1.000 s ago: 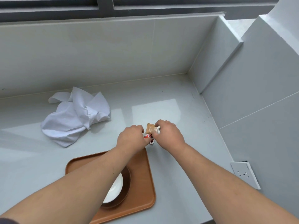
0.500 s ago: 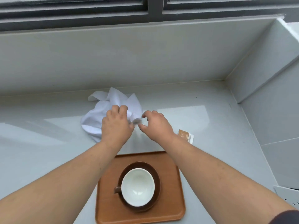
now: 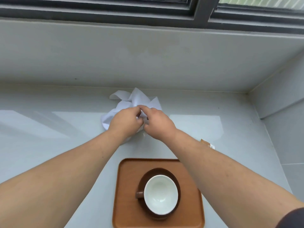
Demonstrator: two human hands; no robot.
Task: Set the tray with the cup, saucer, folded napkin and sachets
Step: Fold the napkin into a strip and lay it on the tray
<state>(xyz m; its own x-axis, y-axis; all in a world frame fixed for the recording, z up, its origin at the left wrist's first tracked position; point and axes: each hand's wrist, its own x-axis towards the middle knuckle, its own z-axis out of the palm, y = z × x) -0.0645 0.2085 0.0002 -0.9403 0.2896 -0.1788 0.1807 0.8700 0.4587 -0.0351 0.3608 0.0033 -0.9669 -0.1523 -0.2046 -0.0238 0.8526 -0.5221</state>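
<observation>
A crumpled white napkin (image 3: 136,99) lies on the grey counter, beyond the tray. My left hand (image 3: 125,120) and my right hand (image 3: 158,123) both pinch its cloth at the middle, fingertips close together. A brown wooden tray (image 3: 128,178) sits near the front edge. On it stands a brown cup with a white inside (image 3: 161,194) on a dark brown saucer (image 3: 158,171), handle pointing left. A brown and white sachet (image 3: 207,143) lies on the counter right of my right forearm, partly hidden by it.
A grey tiled wall rises behind the counter (image 3: 49,129), under a dark window frame (image 3: 200,14). A tiled side wall (image 3: 279,102) closes the right end.
Both hands left the sachets at the right and moved left onto the napkin, where they now grip the cloth. The view swung left and up, so the tray sits centred.
</observation>
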